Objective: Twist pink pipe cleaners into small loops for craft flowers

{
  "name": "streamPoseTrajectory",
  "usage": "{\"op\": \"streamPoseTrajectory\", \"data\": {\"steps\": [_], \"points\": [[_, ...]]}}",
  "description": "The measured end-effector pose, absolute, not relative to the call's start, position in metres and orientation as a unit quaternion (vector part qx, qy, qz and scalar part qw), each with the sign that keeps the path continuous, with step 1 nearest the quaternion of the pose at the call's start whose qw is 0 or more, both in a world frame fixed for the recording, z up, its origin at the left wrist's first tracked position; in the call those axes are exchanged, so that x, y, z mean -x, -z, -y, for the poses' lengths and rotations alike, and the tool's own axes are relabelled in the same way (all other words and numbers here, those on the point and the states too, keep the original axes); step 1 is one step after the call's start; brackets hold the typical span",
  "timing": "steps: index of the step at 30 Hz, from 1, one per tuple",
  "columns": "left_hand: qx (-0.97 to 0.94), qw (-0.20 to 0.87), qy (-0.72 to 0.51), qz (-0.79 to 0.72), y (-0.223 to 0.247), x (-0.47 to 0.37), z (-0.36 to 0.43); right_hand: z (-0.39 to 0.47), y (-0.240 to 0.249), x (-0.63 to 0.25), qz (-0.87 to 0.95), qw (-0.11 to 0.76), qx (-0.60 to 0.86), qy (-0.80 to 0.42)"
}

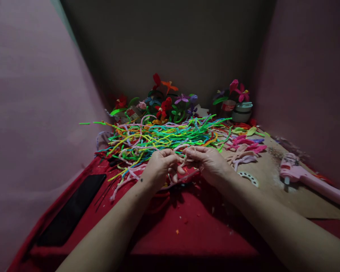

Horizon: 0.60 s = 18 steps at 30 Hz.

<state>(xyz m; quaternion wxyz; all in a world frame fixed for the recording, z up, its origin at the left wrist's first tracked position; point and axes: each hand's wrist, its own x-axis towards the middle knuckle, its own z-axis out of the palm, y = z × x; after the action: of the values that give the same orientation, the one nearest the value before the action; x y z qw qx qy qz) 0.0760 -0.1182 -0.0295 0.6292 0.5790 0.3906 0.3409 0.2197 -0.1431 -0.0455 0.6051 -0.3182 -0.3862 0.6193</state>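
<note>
Close together over the red cloth, my two hands pinch one pale pinkish pipe cleaner [184, 162]. My left hand [161, 166] has its thumb and forefinger closed on one part of it. The fingers of my right hand [208, 161] are closed on the other side. A bend of it shows in the gap between the fingertips; the rest is hidden by the fingers. Just behind the hands spreads a loose heap of coloured pipe cleaners [170, 134], mostly green, yellow and blue. Pinkish strands lie below and left of my left hand.
Fuzzy flowers [164, 107] stand along the back, with a lidded jar [242, 111] at right. A black phone [72, 211] lies left on the red cloth [192, 234]. On the brown board [272, 181] are finished petals [245, 143], a white perforated arc [248, 178] and a pink glue gun [306, 177].
</note>
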Motion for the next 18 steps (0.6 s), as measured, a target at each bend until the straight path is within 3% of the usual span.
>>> {"op": "streamPoseTrajectory", "data": {"steps": [8,12,18], "points": [[-0.647,0.500,-0.307,-0.487,0.019,-0.073,0.115,0.143,0.048,-0.219,0.418,0.605,0.354,-0.578],[-0.689,0.357,-0.408,-0.481,0.018,-0.075,0.120,0.145,0.046,-0.219,0.421,0.607,0.383,-0.555],[-0.722,0.435,-0.342,-0.415,0.023,-0.081,0.132,0.151,0.043,-0.216,0.431,0.592,0.385,-0.561]]}}
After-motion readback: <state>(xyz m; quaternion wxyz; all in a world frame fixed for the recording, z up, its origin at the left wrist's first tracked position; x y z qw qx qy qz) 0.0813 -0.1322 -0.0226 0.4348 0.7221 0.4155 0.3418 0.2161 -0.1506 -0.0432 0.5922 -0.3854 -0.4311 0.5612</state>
